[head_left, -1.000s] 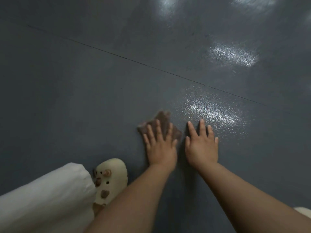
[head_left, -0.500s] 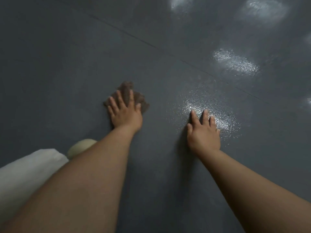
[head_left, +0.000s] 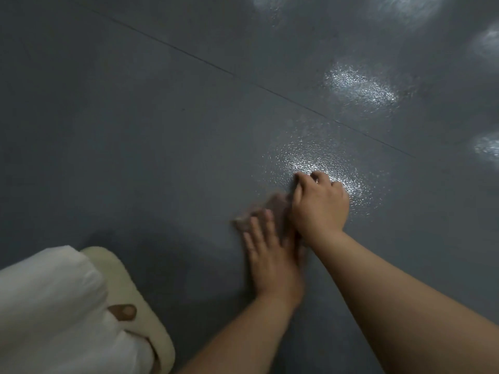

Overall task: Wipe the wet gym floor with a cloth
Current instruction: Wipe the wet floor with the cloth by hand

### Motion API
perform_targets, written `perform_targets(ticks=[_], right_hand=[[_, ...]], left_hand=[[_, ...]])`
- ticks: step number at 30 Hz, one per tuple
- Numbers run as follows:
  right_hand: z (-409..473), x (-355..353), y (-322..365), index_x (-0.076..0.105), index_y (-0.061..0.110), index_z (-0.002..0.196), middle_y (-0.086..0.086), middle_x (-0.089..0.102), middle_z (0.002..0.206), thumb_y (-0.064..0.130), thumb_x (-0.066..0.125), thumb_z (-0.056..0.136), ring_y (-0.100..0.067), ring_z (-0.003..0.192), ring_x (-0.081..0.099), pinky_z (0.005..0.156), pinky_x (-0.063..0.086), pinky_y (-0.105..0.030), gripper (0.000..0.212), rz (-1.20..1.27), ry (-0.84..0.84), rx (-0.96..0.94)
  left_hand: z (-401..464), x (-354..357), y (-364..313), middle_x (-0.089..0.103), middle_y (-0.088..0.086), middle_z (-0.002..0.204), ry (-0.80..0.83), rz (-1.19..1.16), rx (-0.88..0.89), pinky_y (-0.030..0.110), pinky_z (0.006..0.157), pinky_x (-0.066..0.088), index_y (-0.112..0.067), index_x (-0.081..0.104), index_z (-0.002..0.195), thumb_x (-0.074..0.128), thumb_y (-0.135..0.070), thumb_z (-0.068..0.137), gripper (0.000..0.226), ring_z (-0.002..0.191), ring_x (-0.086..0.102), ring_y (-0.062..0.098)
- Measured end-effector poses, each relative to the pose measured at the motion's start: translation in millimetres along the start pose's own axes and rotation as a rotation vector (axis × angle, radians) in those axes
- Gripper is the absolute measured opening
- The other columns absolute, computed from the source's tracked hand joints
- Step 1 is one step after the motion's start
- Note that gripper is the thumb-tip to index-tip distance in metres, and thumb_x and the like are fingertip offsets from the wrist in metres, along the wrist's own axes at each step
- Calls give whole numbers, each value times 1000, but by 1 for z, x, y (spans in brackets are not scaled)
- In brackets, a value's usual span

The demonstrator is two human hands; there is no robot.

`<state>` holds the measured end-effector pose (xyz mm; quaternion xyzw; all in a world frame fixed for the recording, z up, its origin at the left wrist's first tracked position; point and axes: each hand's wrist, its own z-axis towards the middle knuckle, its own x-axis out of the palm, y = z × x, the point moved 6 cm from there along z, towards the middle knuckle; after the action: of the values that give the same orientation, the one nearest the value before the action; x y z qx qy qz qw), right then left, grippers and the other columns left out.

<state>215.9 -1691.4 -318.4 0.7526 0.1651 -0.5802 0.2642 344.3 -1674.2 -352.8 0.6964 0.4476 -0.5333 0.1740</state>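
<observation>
Two hands blurred, left hand (head_left: pixel 267 247) on half-hidden cloth (head_left: pixel 272 211), right hand (head_left: pixel 320 205) overlapping.

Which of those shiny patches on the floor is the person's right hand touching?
The nearest shiny patch, below the floor seam; the right hand rests on its lower edge. The other patches lie farther off, untouched.

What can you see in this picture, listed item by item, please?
floor: one, dark grey, fills the view, with a thin seam running diagonally.
shiny patches: several, whitish glare, upper right of the floor.
cloth: one, brown, blurred, on the floor at centre under both hands.
slipper: one, cream with a brown charm, lower left.
trouser leg: one, white, lower left, over the slipper.
left hand: fingers straight, pressing on the cloth, blurred.
right hand: fingers curled, at the cloth's far edge; whether it grips the cloth cannot be told.
</observation>
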Motion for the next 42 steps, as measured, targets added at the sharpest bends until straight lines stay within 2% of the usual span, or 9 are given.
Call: perform_targets(ticks=[3, 9, 13, 16, 21, 26, 29, 34, 42], right_hand=[[11, -6, -10, 60, 22, 122, -5, 59, 123, 26, 41, 96, -32, 107, 49, 87, 35, -37, 32, 57, 16, 11], [-5, -22, -20, 65, 7, 112, -16, 62, 110, 18, 42, 84, -37, 100, 54, 86, 33, -34, 38, 246, -227, -53], [-57, 9, -6, 65, 10, 109, -16, 60, 120, 26, 43, 82, -32, 110, 48, 92, 32, -40, 39, 127, -142, -196], [-90, 41, 1, 55, 13, 130, -16, 48, 140, 41, 38, 86, -34, 131, 32, 107, 19, -47, 55, -49, 4, -137], [-84, 51, 1, 38, 10, 139, -16, 38, 147, 59, 37, 80, -36, 137, 21, 111, 10, -50, 77, -160, 88, -254], [-51, 38, -13, 50, 13, 134, -11, 47, 142, 46, 39, 87, -32, 134, 35, 108, 21, -49, 59, -181, 67, -493], [1, 21, -33, 53, 18, 134, -13, 45, 143, 47, 35, 88, -34, 133, 40, 109, 13, -46, 57, -224, -25, -361], [45, -1, -74, 25, 24, 149, -12, 4, 159, 47, 36, 96, -32, 145, 4, 116, 0, -42, 59, -89, 13, 82], [36, 15, -69, 14, 31, 151, -4, -2, 160, 47, 31, 98, -32, 145, -9, 115, -4, -49, 58, -57, 91, 125]], left_hand=[[-17, 12, -35, 35, 8, 146, 96, 63, 230, 50, 107, 22, -28, 59, 127, 20, -43, 89, 57, 131, 31, 37], [10, -34, 1, 65, 6, 117, -193, -263, 444, 33, 83, 45, -21, 42, 126, 39, -25, 87, 40, 104, 59, 25], [57, -69, 50, 65, 12, 109, -309, -190, 203, 34, 80, 35, -16, 46, 119, 39, -13, 74, 46, 96, 46, 24], [83, -85, 65, 51, 14, 133, -196, -120, 65, 39, 99, 35, -11, 53, 126, 50, -3, 79, 48, 120, 45, 33], [99, -94, 59, 25, 5, 152, -95, -54, 60, 34, 111, 16, -19, 40, 140, 54, -12, 88, 54, 138, 20, 26], [105, -91, 40, 9, 3, 157, 54, -9, 66, 36, 114, 11, -27, 25, 147, 65, -33, 85, 73, 142, 10, 25], [114, -91, 36, 1, 4, 157, 138, 39, 39, 39, 115, 10, -32, 15, 148, 75, -45, 74, 96, 144, 5, 25], [118, -87, 37, -8, 7, 158, 268, 213, 9, 41, 115, 10, -36, 3, 150, 82, -50, 61, 120, 145, 0, 26], [119, -85, 34, -4, 6, 159, 234, 266, 3, 41, 114, 12, -36, 5, 149, 83, -51, 59, 121, 145, 4, 26]])
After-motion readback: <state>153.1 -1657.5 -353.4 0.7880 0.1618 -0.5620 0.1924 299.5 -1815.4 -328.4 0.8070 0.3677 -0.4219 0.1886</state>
